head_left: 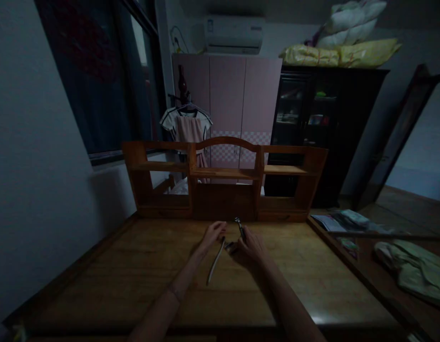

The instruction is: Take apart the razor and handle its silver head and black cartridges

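Observation:
Both my hands meet over the middle of a wooden desk (pixel 134 275). My right hand (pixel 251 247) is closed around a small dark metal tool (pixel 239 227) whose rounded tip sticks up above the fingers. My left hand (pixel 213 233) has its fingers curled at the upper end of a thin, pale, slightly curved strip (pixel 215 262) that runs down and left across the desk top. A small dark part sits between the two hands; the dim light hides what it is.
A low wooden shelf unit (pixel 225 178) stands along the desk's far edge. Papers (pixel 329 222) and cloth (pixel 412 270) lie on a surface to the right. Behind are a pink wardrobe (pixel 241 104), a dark cabinet (pixel 323 123) and a window (pixel 99 80) at left.

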The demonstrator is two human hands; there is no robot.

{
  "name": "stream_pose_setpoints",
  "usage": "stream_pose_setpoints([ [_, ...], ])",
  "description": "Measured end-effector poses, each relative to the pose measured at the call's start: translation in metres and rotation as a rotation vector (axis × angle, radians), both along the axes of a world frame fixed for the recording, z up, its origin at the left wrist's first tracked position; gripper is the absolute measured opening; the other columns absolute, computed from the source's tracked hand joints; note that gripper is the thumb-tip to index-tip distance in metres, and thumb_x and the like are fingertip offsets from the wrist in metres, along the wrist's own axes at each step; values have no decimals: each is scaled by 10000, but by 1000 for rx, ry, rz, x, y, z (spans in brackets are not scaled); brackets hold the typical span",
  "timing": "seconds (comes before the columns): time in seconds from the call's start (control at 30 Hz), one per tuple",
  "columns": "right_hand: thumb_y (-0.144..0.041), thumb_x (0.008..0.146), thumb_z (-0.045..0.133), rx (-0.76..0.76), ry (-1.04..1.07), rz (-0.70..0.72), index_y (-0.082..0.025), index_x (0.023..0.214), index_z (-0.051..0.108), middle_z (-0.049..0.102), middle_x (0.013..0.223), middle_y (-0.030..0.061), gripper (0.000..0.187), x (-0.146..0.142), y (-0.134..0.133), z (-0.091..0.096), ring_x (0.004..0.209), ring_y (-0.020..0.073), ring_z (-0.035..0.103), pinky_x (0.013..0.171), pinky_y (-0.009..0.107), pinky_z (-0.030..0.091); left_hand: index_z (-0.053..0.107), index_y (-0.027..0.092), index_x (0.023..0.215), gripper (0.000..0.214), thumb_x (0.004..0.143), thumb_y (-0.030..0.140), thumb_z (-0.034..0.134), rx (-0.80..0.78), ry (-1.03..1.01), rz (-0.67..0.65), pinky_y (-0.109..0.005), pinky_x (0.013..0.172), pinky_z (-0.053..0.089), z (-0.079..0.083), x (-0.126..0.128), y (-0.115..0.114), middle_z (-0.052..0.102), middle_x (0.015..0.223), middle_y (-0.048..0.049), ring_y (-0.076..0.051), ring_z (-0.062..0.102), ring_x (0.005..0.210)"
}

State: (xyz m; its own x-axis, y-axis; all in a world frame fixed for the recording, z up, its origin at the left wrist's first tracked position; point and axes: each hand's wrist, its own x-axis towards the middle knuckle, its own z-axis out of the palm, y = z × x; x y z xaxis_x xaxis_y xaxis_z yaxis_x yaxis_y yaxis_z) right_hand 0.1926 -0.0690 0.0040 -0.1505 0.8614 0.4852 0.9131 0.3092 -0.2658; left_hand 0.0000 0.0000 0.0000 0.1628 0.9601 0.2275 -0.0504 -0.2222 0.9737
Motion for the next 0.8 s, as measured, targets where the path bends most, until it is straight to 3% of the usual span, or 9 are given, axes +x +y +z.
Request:
stream_pose_setpoints([
  [0.17, -227, 908, 406, 42, 106, 119, -195, 1009, 540, 610, 888, 41, 171, 0, 1, -4, 749, 149, 552, 646, 227, 326, 679, 102, 963, 491, 728, 533, 665, -125, -270, -163, -308, 793, 491, -11, 11, -3, 688, 973, -143, -199, 661, 829],
  [0.27, -180, 903, 403, 48, 159, 173, -207, 1046, 555, 598, 933, 46, 210, -1, 2, -2, 805, 153, 548, 690, 225, 349, 702, 115, 910, 391, 686, 432, 746, -164, -390, -161, -281, 796, 490, -13, 10, -7, 696, 942, -111, -183, 656, 819],
  [0.4, -152, 853, 442, 64, 226, 206, -205, 1035, 581, 575, 948, 54, 235, 1, 3, 4, 877, 176, 525, 763, 252, 370, 723, 117, 879, 357, 635, 367, 795, -200, -386, -117, -266, 763, 502, -15, 8, -6, 700, 918, -97, -173, 653, 780],
  [0.8, -206, 777, 467, -59, 433, 187, -175, 862, 627, 607, 813, 34, 183, 8, 4, 14, 780, 169, 537, 687, 240, 377, 715, 87, 918, 350, 712, 369, 744, -246, -341, -256, -308, 785, 516, -9, 8, -15, 695, 976, -142, -209, 662, 809],
])
